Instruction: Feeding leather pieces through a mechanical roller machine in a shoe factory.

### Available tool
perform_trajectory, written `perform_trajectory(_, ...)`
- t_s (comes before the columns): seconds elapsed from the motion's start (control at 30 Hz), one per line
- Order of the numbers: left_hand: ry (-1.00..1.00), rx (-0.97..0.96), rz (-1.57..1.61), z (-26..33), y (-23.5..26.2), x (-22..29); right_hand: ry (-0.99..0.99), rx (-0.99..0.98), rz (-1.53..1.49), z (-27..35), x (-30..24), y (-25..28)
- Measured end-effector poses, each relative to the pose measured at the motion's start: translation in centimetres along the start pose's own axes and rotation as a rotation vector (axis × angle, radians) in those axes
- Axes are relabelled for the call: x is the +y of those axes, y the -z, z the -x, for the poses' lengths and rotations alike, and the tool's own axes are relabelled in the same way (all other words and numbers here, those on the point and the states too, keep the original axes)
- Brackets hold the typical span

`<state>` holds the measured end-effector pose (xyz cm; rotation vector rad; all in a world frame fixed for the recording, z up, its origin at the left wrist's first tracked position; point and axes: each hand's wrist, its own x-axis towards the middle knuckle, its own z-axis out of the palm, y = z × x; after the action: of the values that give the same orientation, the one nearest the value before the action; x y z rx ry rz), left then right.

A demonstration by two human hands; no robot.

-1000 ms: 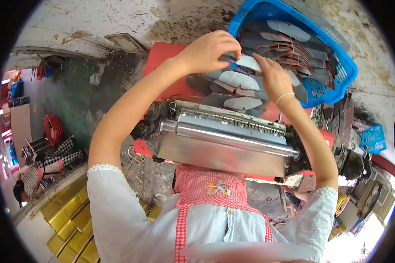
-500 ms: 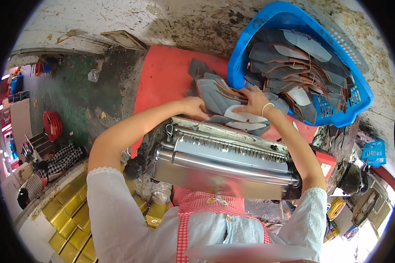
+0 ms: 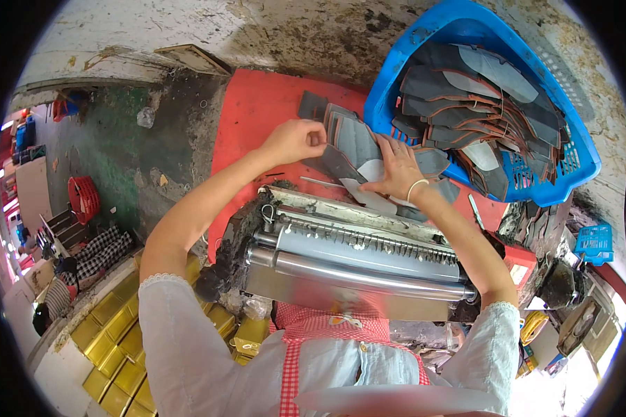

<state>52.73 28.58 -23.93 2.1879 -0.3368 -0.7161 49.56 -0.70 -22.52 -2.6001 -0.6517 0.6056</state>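
Note:
Beyond the metal rollers lies a loose pile of grey cut pieces (image 3: 358, 142) with orange-brown edges and some pale faces, on a red sheet. My left hand (image 3: 295, 142) is at the pile's left side, its fingers curled in a pinch at the edge of a dark grey cut piece (image 3: 337, 165). My right hand (image 3: 398, 169) lies over the pile's right part with fingers spread, pressing on the top pieces. A pale piece (image 3: 368, 197) sticks out under its thumb toward the machine. What the pieces are made of, I cannot tell.
The roller machine (image 3: 368, 254) stands between my body and the pile. A blue basket (image 3: 389, 76) full of similar pieces is at the far right. The red sheet (image 3: 254, 125) extends left. Yellow boxes (image 3: 122, 340) are stacked lower left; a red basket (image 3: 83, 196) is farther off.
My left hand has moved up and left from the pile's near edge and closed on a piece's edge. My right hand has stayed on the pile, where the pieces have shifted.

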Motion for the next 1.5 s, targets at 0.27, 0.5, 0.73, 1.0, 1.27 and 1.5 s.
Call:
perform_trajectory(0.27,0.026,0.576,-0.094,-3.2,0.6,-6.4,-0.128,0.008,0.057,-1.7,-4.1,-1.8)
perform_trajectory(0.5,0.082,0.259,0.643,-4.9,-2.6,-4.6,0.070,0.178,-0.050,0.5,-2.4,-2.8)
perform_trajectory(0.73,0.114,-0.018,0.451,-3.5,-2.4,-4.4,-0.050,0.020,-0.026,-2.2,-4.3,-1.7)
perform_trajectory(1.0,0.163,-0.203,0.678,0.6,0.8,-1.0,0.155,-0.085,-0.321,-3.9,-4.3,-2.3)
perform_trajectory(1.27,0.409,-0.328,0.827,0.1,-1.4,-3.7,-0.010,-0.296,0.013,-4.9,-5.8,-0.9)
perform_trajectory(1.5,0.477,-0.634,0.933,1.9,-0.8,-3.6,0.045,-0.350,0.143,-4.5,-6.4,-1.9)
